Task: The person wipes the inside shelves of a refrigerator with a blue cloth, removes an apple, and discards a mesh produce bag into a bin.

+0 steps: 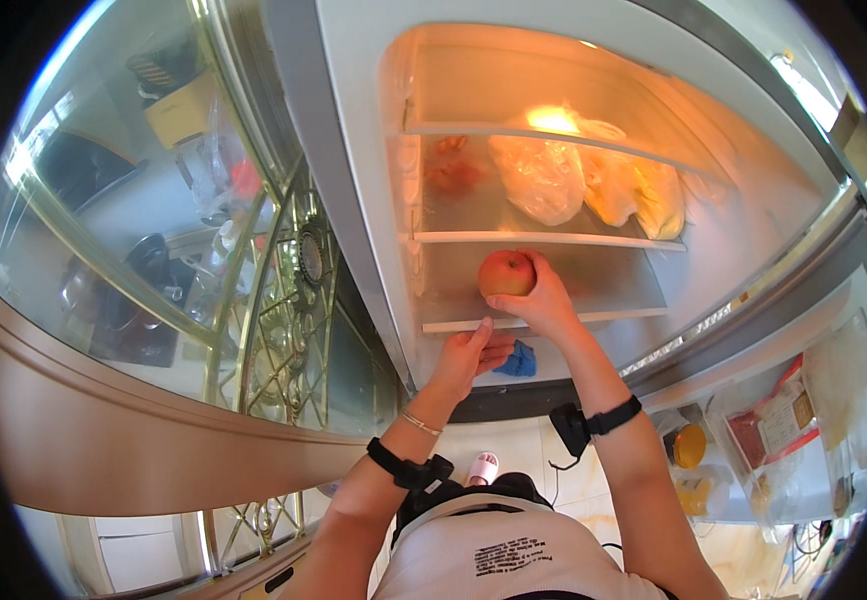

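Note:
A red apple (pixel 505 276) is in my right hand (pixel 550 300), which grips it from its right side. Hand and apple are at the front of a lower shelf inside an open refrigerator (pixel 396 247). Below and left of the apple is my left hand (pixel 471 356), holding nothing, its thumb raised apart from the fingers. A blue cloth (pixel 520 360) lies on the refrigerator's bottom ledge, just right of the left fingertips. Tied plastic bags (pixel 542 180) with contents I cannot make out sit on the shelf above. Red items (pixel 452 169) show dimly to their left.
At the right, the open refrigerator door (pixel 651 401) carries jars (pixel 688 445) and a red-edged package (pixel 775 412). A glass sliding door with gold lattice (pixel 295 277) stands close at the left. One pink slipper (pixel 484 466) is on the tiled floor (pixel 520 442).

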`<state>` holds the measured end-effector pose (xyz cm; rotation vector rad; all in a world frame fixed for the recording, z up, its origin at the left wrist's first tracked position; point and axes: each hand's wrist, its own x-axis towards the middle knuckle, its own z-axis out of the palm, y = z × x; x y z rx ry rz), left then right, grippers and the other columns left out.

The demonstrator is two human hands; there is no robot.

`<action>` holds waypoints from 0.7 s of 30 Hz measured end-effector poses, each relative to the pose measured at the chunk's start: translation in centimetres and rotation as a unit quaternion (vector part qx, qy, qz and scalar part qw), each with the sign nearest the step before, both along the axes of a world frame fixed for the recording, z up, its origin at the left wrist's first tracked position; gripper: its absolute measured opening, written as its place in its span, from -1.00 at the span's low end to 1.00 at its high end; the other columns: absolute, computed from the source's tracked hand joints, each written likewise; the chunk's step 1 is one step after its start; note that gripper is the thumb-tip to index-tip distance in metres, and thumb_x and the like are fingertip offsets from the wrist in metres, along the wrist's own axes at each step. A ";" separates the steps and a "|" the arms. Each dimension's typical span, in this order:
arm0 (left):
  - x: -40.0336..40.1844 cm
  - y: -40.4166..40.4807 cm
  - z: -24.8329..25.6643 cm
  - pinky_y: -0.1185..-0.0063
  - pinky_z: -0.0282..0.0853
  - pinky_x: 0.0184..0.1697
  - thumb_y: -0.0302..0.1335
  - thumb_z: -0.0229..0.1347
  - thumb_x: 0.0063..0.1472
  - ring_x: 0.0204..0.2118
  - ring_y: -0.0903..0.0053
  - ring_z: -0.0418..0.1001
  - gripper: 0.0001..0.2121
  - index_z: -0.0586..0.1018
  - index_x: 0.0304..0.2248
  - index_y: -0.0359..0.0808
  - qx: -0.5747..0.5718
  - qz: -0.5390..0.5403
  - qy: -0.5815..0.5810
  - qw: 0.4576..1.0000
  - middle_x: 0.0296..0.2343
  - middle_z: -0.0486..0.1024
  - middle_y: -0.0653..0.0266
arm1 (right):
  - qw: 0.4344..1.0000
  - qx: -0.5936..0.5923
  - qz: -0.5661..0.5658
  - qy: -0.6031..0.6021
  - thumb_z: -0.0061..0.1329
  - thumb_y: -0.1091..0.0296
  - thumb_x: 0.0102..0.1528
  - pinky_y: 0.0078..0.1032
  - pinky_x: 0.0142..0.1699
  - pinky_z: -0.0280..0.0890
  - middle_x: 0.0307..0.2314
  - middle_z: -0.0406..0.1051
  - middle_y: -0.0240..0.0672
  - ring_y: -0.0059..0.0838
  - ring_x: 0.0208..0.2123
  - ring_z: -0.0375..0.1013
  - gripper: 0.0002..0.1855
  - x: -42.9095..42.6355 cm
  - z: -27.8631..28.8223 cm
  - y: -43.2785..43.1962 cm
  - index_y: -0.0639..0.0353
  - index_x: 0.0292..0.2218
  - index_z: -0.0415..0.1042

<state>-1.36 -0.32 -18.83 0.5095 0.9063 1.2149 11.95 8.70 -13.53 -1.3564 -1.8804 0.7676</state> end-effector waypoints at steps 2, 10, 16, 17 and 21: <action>-0.6 -1.1 1.0 0.61 0.41 -0.21 -0.21 -0.04 0.22 -0.31 0.50 0.49 -0.66 0.45 -0.24 -0.38 0.016 -0.062 0.048 0.997 -0.33 0.50 0.14 | 0.989 -0.066 0.033 0.132 0.18 0.04 -0.21 -0.43 -0.06 0.26 -0.17 0.32 -0.14 -0.27 -0.12 0.33 -0.22 1.4 0.2 -2.3 0.25 -0.03 0.19; 0.2 -2.9 5.3 0.62 0.38 -0.21 -0.37 -0.06 0.25 -0.34 0.59 0.44 -0.75 0.43 -0.19 -0.37 0.211 0.047 0.162 0.963 -0.37 0.47 0.24 | 0.770 -0.379 0.146 0.492 -0.29 -0.35 0.05 -0.55 -0.39 0.31 -0.38 0.40 -0.25 -0.45 -0.44 0.41 -0.31 4.5 2.5 -6.6 0.15 -0.15 0.30; 0.8 -2.2 7.5 0.55 0.32 -0.07 -0.33 0.12 0.12 -0.11 0.52 0.35 -0.54 0.33 -0.05 -0.39 0.326 0.024 0.253 0.910 -0.13 0.32 0.17 | 0.763 -0.369 0.211 0.487 -0.38 -0.41 0.04 -0.57 -0.42 0.31 -0.42 0.41 -0.28 -0.46 -0.49 0.40 -0.27 5.0 2.4 -7.8 0.14 -0.16 0.31; 0.9 -2.4 8.1 0.53 0.30 -0.05 -0.32 0.14 0.10 -0.08 0.50 0.32 -0.49 0.31 -0.02 -0.39 0.331 0.005 0.259 0.907 -0.10 0.29 0.16 | 0.786 -0.329 0.202 0.483 -0.27 -0.34 0.04 -0.57 -0.36 0.32 -0.38 0.40 -0.28 -0.45 -0.44 0.40 -0.32 5.0 2.5 -8.2 0.15 -0.13 0.29; 0.9 -2.7 9.3 0.48 0.24 0.03 -0.27 0.21 0.02 0.01 0.43 0.25 -0.27 0.11 0.10 -0.36 0.353 -0.049 0.293 0.887 -0.03 0.21 0.12 | 0.924 -0.091 0.144 0.343 0.04 -0.06 -0.03 -0.51 -0.18 0.30 -0.24 0.33 -0.25 -0.41 -0.26 0.37 -0.36 4.5 3.4 -9.1 0.17 -0.05 0.22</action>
